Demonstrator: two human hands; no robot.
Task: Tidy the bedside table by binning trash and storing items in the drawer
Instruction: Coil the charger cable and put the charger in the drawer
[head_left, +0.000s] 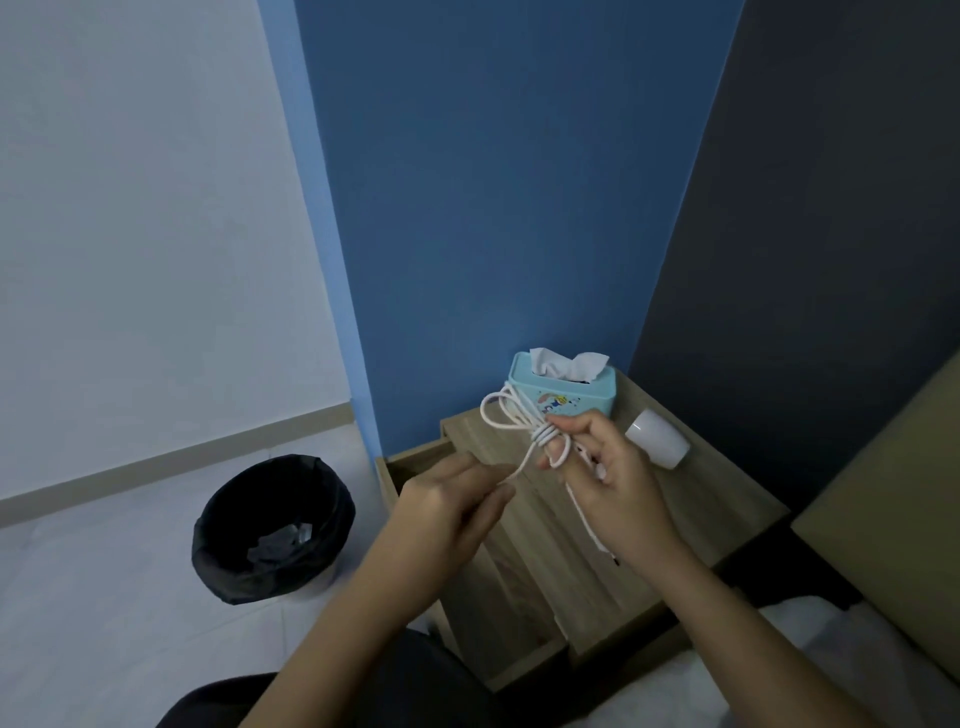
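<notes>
the wooden table (519, 561) at lower centre carries a blue tissue box (566, 396) and, just right, a toppled white cup (658, 438).

2 bare forearms are showing in the head view, both uncovered from wrist to frame edge; no sleeve is reaching them. The left hand (451, 512) and right hand (613, 486) are wearing no gloves, rings, watch or bands that can be made out. Below the left hand, at the bottom of the frame, a dark garment (322, 696), black or near black, is covering the person's lap; its weave is too dim to tell.
</notes>
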